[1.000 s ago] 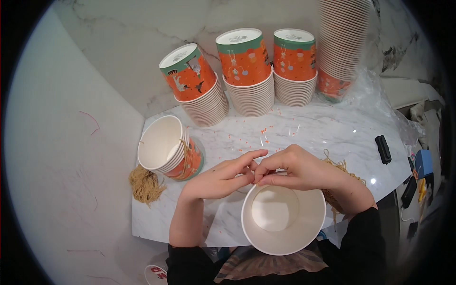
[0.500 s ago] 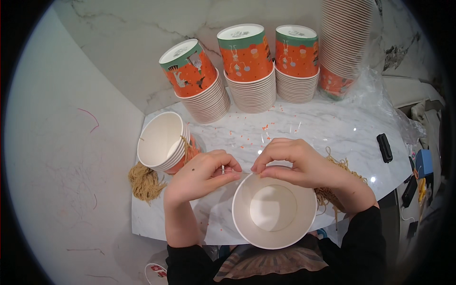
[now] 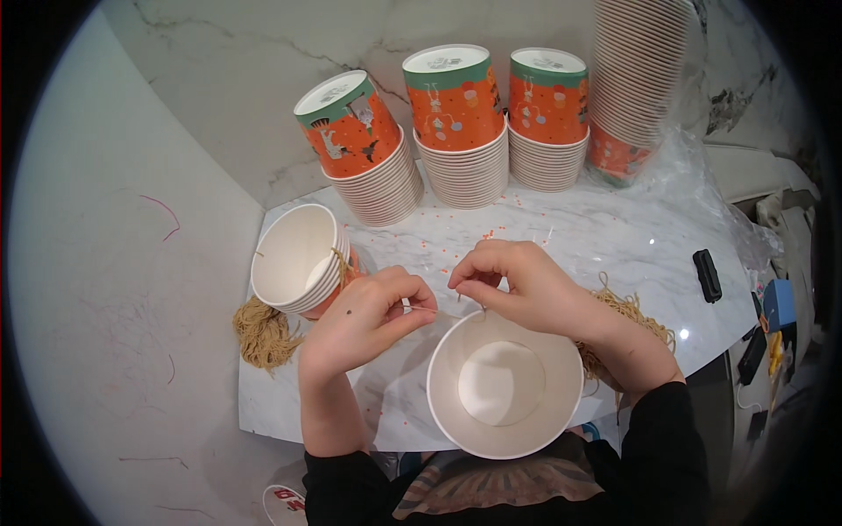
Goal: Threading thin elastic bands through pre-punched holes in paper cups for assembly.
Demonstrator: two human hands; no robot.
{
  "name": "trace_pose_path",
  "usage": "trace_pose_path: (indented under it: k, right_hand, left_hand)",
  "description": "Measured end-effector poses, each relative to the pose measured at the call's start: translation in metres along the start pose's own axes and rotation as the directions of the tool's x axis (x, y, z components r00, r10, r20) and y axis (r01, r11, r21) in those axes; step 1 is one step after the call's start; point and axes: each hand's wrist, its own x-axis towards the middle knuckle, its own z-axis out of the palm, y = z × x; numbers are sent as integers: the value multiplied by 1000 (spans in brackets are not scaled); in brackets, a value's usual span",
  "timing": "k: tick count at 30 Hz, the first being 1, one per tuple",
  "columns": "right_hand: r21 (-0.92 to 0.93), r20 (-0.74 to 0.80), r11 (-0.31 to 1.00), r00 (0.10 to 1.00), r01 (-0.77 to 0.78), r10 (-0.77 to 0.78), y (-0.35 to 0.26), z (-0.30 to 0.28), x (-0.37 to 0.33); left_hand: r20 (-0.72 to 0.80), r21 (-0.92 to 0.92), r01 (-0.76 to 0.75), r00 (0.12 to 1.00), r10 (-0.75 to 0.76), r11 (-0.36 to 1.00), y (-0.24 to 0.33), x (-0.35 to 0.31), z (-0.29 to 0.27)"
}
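Note:
A large white-lined paper bucket stands at the table's front edge, its mouth facing up at me. At its far rim, a short loop of thin tan string shows. My left hand is left of the rim, thumb and forefinger pinched on a strand of that string. Above the far rim, my right hand pinches a short string end between thumb and fingertips. Left of my left hand, a nested stack of buckets lies tilted, with string tied at its rims.
Tan string bundles lie at the table's left edge and under my right forearm. Upside-down stacks of orange and green buckets line the back wall. A taller stack in plastic stands back right. A black object lies at right.
My right hand has lifted slightly up and left, away from the bucket's rim, with a string end in its fingers. My left hand has shifted a little left.

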Motion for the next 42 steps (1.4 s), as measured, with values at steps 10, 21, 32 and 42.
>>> trace_pose_path:
  k: [10,21,32,42]
  right_hand:
    - [141,38,990,999,-16,11,0,2,-2]
    - [235,89,972,996,-31,11,5,5,-4]
    - [196,-36,980,999,20,-13,-11,2,-8]
    - [-32,-92,983,978,183,-185,-21,1,-10]
  left_hand:
    - [16,-382,191,980,-200,904,-5,14,13]
    - [55,-597,205,975,-216,775,-8,17,14]
    - [197,-635,262,964,-176,726,-10,18,13]
    - [241,-646,293,955,-176,705,-19,23,17]
